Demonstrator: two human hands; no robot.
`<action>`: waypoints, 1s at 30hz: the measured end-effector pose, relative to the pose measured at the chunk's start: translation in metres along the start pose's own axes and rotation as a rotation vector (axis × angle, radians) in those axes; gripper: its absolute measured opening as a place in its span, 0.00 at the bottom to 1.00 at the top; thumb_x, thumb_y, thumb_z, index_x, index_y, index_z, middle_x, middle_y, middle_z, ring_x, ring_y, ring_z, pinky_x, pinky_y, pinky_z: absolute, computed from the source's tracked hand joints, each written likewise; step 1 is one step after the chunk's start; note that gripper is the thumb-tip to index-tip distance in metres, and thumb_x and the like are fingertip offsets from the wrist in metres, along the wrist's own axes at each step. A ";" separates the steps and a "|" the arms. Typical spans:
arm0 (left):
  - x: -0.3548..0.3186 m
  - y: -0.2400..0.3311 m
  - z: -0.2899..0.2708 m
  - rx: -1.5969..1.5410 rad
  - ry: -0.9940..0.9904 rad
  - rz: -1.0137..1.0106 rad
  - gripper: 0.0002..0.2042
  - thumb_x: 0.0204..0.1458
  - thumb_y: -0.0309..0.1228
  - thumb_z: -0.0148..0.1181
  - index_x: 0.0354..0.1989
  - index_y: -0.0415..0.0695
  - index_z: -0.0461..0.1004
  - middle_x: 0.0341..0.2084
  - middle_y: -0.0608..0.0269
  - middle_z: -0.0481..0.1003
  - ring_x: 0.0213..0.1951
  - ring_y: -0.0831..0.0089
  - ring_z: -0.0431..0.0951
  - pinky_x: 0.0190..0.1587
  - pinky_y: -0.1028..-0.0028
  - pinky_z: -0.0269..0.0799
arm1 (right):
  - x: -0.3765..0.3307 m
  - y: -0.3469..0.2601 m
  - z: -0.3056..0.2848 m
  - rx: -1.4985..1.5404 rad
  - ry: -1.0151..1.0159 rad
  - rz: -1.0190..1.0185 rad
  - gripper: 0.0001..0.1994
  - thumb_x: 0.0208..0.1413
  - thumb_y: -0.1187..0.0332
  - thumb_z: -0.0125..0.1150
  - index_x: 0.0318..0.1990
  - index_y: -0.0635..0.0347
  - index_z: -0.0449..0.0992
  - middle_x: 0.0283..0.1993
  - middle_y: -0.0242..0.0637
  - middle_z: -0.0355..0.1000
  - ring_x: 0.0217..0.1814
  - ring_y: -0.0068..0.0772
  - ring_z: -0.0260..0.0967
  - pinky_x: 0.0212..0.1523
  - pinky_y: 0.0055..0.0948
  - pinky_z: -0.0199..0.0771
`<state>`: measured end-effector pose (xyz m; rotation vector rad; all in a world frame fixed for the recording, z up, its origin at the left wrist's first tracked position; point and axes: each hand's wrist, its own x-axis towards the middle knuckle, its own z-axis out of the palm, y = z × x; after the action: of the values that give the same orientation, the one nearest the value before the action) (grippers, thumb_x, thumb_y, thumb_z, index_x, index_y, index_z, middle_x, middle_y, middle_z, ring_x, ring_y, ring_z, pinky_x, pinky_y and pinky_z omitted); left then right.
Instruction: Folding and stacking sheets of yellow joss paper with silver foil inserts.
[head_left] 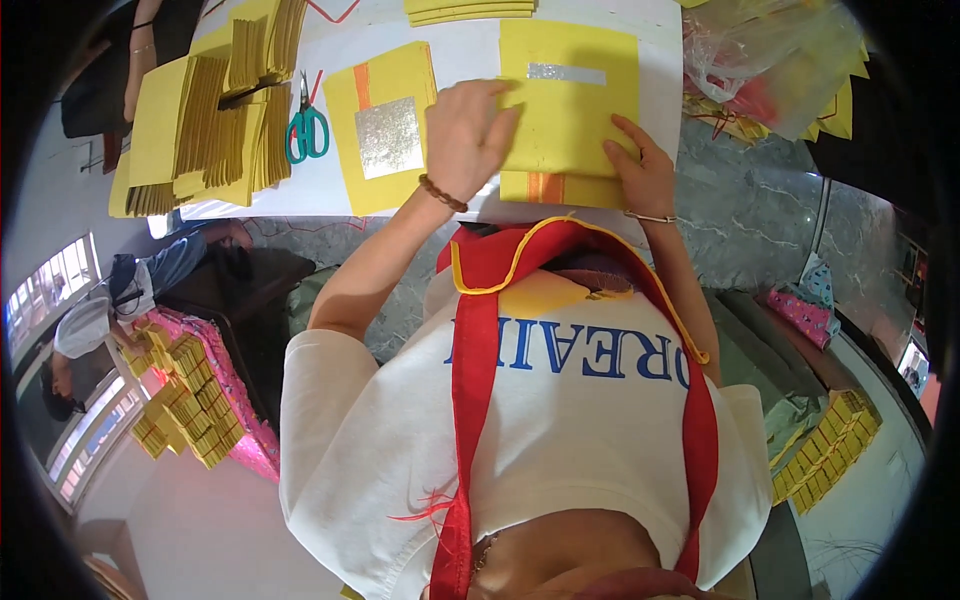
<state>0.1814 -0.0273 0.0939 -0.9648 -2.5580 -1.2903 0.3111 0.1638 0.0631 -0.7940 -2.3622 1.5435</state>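
Note:
A yellow paper stack (565,120) with a silver strip (567,73) near its far end lies in front of me on the white table. Bent fingers of my left hand (468,135) close on its left edge. On the opposite side my right hand (645,172) grips the right edge, thumb and index finger on top and the other fingers largely hidden. An orange band (546,188) shows along the near end. Left of my left hand lies another yellow paper stack (350,130), bearing a silver square (390,137) and an orange strip.
Green-handled scissors (307,133) lie beside piled yellow paper bundles (205,120) at the left. More yellow sheets (470,10) sit at the far edge. A clear plastic bag (765,65) is at the far right. Another person (85,325) works near stacked yellow bundles, lower left.

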 end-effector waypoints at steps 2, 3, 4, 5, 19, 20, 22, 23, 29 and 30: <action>0.008 0.016 0.005 0.135 -0.163 0.281 0.18 0.43 0.34 0.61 0.43 0.42 0.70 0.40 0.54 0.70 0.44 0.57 0.67 0.45 0.62 0.62 | 0.001 0.001 0.001 -0.008 -0.001 -0.002 0.18 0.48 0.64 0.60 0.48 0.53 0.74 0.43 0.45 0.74 0.44 0.36 0.72 0.44 0.27 0.69; 0.008 0.022 0.013 0.137 -0.163 0.280 0.18 0.43 0.34 0.61 0.43 0.42 0.70 0.40 0.54 0.70 0.44 0.57 0.67 0.45 0.62 0.62 | 0.002 0.002 0.001 -0.016 0.000 -0.004 0.18 0.48 0.64 0.60 0.48 0.53 0.74 0.42 0.45 0.74 0.44 0.35 0.72 0.44 0.27 0.69; 0.007 0.027 0.023 0.187 -0.223 0.316 0.20 0.44 0.38 0.60 0.46 0.43 0.69 0.44 0.54 0.68 0.48 0.56 0.65 0.48 0.61 0.60 | 0.002 0.002 0.002 -0.014 -0.001 -0.004 0.18 0.48 0.64 0.60 0.48 0.53 0.74 0.42 0.45 0.74 0.44 0.35 0.72 0.44 0.27 0.69; 0.006 0.031 0.031 0.234 -0.285 0.354 0.23 0.46 0.41 0.59 0.49 0.45 0.68 0.48 0.55 0.66 0.52 0.56 0.63 0.52 0.59 0.58 | 0.002 0.002 0.002 -0.022 0.004 -0.027 0.18 0.48 0.64 0.60 0.48 0.53 0.74 0.42 0.46 0.74 0.44 0.36 0.72 0.44 0.27 0.69; -0.011 0.019 0.062 0.331 -0.387 0.382 0.30 0.43 0.49 0.59 0.55 0.51 0.62 0.55 0.53 0.59 0.56 0.54 0.57 0.54 0.55 0.53 | -0.028 -0.017 -0.002 -0.611 0.186 -0.238 0.24 0.49 0.56 0.58 0.55 0.50 0.67 0.59 0.39 0.61 0.59 0.35 0.61 0.53 0.45 0.59; -0.009 0.020 0.061 0.335 -0.396 0.376 0.31 0.42 0.49 0.59 0.55 0.51 0.62 0.55 0.53 0.59 0.56 0.54 0.57 0.54 0.56 0.53 | -0.032 -0.008 -0.002 -0.706 0.131 -0.400 0.26 0.49 0.53 0.56 0.56 0.50 0.65 0.61 0.37 0.57 0.62 0.35 0.56 0.55 0.51 0.53; -0.009 0.020 0.061 0.336 -0.409 0.372 0.31 0.42 0.49 0.60 0.55 0.51 0.62 0.55 0.53 0.59 0.56 0.54 0.57 0.54 0.56 0.53 | -0.039 0.008 0.000 -0.799 0.072 -0.557 0.29 0.49 0.51 0.55 0.58 0.50 0.63 0.64 0.34 0.54 0.65 0.34 0.52 0.57 0.56 0.48; -0.010 0.019 0.061 0.336 -0.392 0.381 0.31 0.41 0.49 0.60 0.55 0.51 0.63 0.55 0.53 0.59 0.56 0.55 0.57 0.54 0.56 0.53 | -0.042 0.015 0.002 -0.832 0.025 -0.536 0.30 0.49 0.48 0.53 0.58 0.52 0.62 0.65 0.34 0.53 0.66 0.35 0.50 0.58 0.58 0.46; -0.011 0.015 0.049 0.196 -0.397 0.449 0.30 0.38 0.46 0.63 0.52 0.50 0.65 0.53 0.54 0.60 0.54 0.56 0.59 0.51 0.57 0.54 | -0.043 0.019 0.006 -0.813 -0.012 -0.508 0.32 0.50 0.46 0.51 0.60 0.55 0.60 0.66 0.34 0.52 0.68 0.36 0.46 0.60 0.57 0.44; -0.011 0.016 0.047 0.154 -0.439 0.476 0.29 0.38 0.45 0.63 0.51 0.49 0.66 0.53 0.53 0.61 0.52 0.57 0.60 0.50 0.58 0.55 | -0.043 0.020 0.006 -0.789 0.003 -0.506 0.32 0.51 0.47 0.50 0.59 0.54 0.60 0.65 0.34 0.52 0.68 0.36 0.46 0.60 0.57 0.44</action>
<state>0.2073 0.0096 0.0714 -1.8434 -2.4187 -0.8063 0.3502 0.1421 0.0473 -0.2502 -2.8624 0.3984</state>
